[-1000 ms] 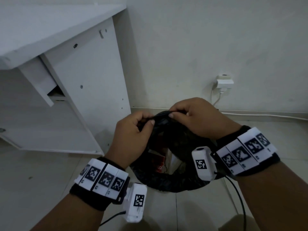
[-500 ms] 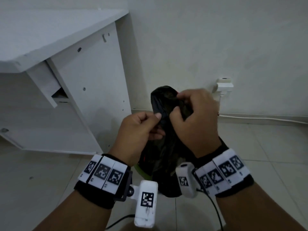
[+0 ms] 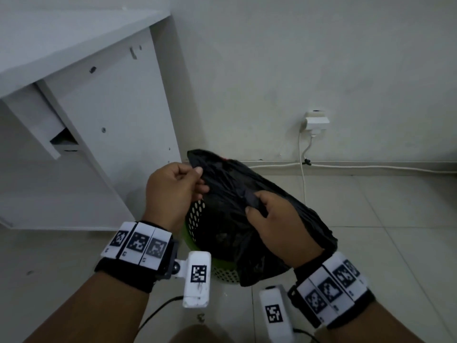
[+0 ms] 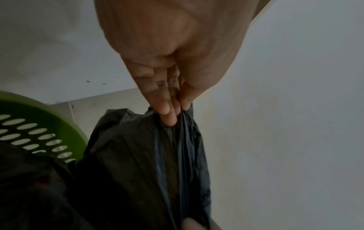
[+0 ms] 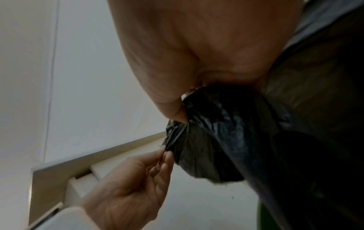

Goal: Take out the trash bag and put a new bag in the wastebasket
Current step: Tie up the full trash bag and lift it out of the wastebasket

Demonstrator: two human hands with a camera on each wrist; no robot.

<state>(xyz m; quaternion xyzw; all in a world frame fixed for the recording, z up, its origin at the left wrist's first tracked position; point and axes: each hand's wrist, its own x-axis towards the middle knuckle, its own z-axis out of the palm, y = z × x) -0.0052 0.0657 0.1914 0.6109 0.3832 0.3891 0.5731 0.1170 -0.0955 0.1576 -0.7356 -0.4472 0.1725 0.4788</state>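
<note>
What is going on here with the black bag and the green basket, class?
A person is working on the black trash bag that sits in the green perforated wastebasket on the tiled floor, beside a white cabinet. The left hand pinches the bag's upper edge, and the right hand grips a gathered fold nearer the middle. The bag's mouth is drawn together but the bag is not yet out of the basket. No new bag is in view.

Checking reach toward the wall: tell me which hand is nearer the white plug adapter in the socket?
Right. The right hand grips the black trash bag below and slightly left of the plug adapter; the left hand pinches the bag's far edge, further left.
</note>
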